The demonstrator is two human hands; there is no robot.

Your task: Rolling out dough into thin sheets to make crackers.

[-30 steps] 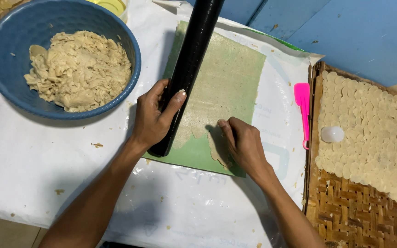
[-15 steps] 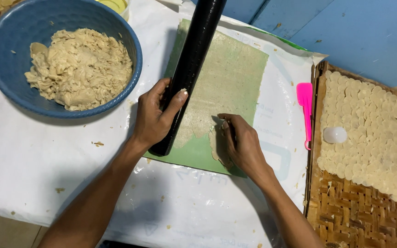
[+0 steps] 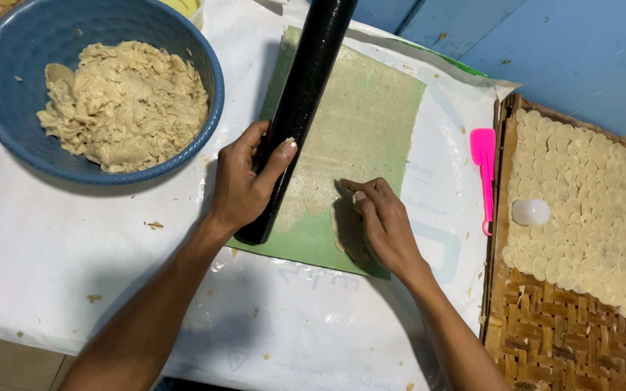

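My left hand [image 3: 246,179] grips the near end of a long black rolling pin [image 3: 304,94] that lies slanted across a green sheet [image 3: 306,246]. Thin rolled dough [image 3: 356,137] covers most of that sheet. My right hand [image 3: 384,224] rests on the dough's near edge, fingers pinching at a loose flap of it. A blue bowl [image 3: 9,137] at the upper left holds a heap of pale scrap dough [image 3: 124,101].
White plastic [image 3: 52,268] covers the table. A pink cutter tool [image 3: 484,170] lies right of the sheet. A woven bamboo tray [image 3: 559,333] on the right carries several small dough discs [image 3: 603,195] and a white round cap [image 3: 530,211]. Blue boards [image 3: 566,51] lie behind.
My right hand has shifted slightly along the dough's near edge, its fingers curling onto a flap. The left hand and rolling pin have stayed put.
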